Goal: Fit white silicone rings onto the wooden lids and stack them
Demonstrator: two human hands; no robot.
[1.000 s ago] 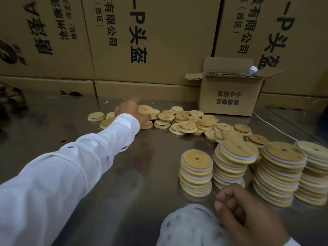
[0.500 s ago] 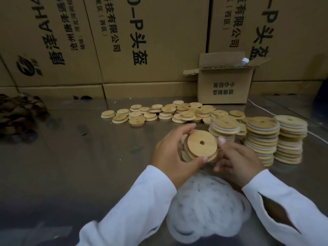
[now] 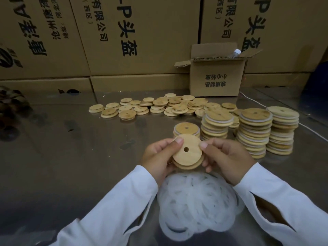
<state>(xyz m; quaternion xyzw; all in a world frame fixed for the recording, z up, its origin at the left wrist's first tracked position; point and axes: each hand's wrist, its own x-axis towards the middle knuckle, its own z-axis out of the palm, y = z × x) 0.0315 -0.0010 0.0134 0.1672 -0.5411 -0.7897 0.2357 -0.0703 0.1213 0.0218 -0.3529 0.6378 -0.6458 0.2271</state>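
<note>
Gripping one wooden lid by its rim with both left hand and right hand, just above the heap of white silicone rings on the metal table; judging by four ringed stacks at right and dozens of bare lids beyond, perhaps halfway through

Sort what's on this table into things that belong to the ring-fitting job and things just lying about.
Job: wooden lid held in left hand and right hand; pile of white silicone rings; loose bare lids; stacks of ringed lids.
Lying about: small open cardboard box; plastic bottle in it; white cable; dark bundle at left edge.
</note>
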